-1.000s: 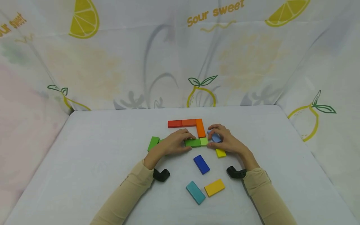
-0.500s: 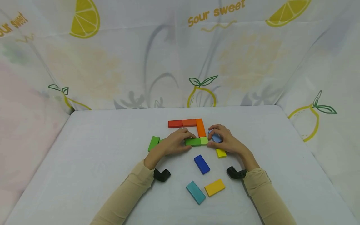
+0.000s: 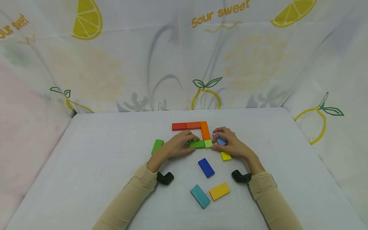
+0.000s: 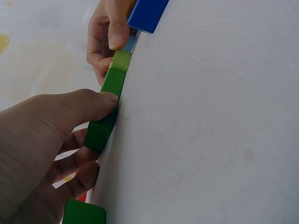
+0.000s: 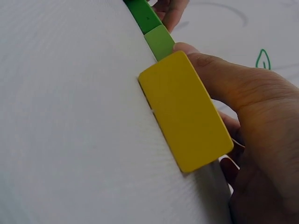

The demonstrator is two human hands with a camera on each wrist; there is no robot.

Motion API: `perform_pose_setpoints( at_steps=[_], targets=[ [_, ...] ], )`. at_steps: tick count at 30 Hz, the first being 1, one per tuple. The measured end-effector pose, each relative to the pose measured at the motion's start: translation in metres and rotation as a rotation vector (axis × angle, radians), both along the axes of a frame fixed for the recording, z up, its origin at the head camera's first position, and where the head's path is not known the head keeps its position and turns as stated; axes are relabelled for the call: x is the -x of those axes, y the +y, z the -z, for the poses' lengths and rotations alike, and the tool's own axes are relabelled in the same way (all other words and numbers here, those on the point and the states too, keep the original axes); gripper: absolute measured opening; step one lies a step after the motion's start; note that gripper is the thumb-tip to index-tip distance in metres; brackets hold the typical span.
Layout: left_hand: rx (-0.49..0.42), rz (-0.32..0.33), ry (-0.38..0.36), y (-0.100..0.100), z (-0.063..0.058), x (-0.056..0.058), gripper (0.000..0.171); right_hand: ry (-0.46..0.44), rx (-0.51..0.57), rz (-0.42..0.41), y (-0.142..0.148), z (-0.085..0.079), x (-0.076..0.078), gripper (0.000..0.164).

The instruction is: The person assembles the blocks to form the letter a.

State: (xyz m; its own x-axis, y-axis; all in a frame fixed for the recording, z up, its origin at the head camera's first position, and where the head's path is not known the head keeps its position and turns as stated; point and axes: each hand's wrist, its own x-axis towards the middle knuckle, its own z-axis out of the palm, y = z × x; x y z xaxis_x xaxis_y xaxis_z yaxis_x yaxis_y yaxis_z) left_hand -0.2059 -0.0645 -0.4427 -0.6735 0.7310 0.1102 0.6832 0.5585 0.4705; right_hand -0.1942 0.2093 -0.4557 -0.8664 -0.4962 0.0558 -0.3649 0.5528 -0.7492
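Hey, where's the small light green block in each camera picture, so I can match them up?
Head: the light green block lies right of centre, just below the bright orange block.
Left wrist: light green block, left of centre, toward the top.
Right wrist: light green block, near the top, above the yellow block.
Shared landmark: the darker green block, end to end with it in every view.

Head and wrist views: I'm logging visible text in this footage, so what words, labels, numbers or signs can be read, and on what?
"Sour sweet": orange lettering on the fabric backdrop.
"our sweet": cut-off lettering at the backdrop's left edge.
Green block: a tiny mark, too small to read.
Left sleeve and right sleeve: small dark marks, too small to read.
Nothing else is readable.
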Motion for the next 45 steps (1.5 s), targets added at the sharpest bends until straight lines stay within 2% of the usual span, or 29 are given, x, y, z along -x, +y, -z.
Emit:
perform_pose_setpoints(
  at_steps=[7,14,17,21,26,30,33,37,42,45],
  targets=[
    [-0.001,-0.004,0.011,0.0,0.002,0.001,0.035,0.007,-0.001,0.006,-0.002,0.001,0.002,0.016],
    [0.002,-0.008,-0.02,-0.003,0.004,0.003,0.038,-0.03,0.021,0.013,-0.001,0.005,0.006,0.016],
    [-0.032,-0.033,-0.035,-0.01,-0.002,0.009,0.039,-0.052,0.098,0.029,0.001,0.002,0.012,0.018],
    [-0.057,-0.079,-0.045,-0.032,-0.013,0.015,0.033,-0.039,0.203,0.056,0.003,-0.003,0.019,0.023],
    [-0.025,-0.13,-0.038,-0.06,-0.018,0.022,0.029,-0.008,0.298,0.113,0.002,-0.013,0.013,0.028],
    [-0.037,-0.157,-0.045,-0.075,-0.022,0.026,0.029,0.03,0.449,0.19,-0.004,-0.025,0.005,0.026],
    [-0.057,-0.134,-0.091,-0.081,-0.027,0.025,0.029,0.061,0.562,0.238,-0.005,-0.025,0.0,0.021],
    [-0.025,-0.083,-0.148,-0.082,-0.031,0.024,0.034,0.1,0.615,0.279,-0.001,-0.015,-0.002,0.016],
    [0.048,-0.028,-0.179,-0.078,-0.036,0.024,0.044,0.12,0.592,0.343,0.003,-0.005,-0.008,0.015],
    [0.046,-0.002,-0.202,-0.08,-0.04,0.024,0.048,0.131,0.562,0.33,0.004,-0.006,-0.013,0.015]
  ],
)
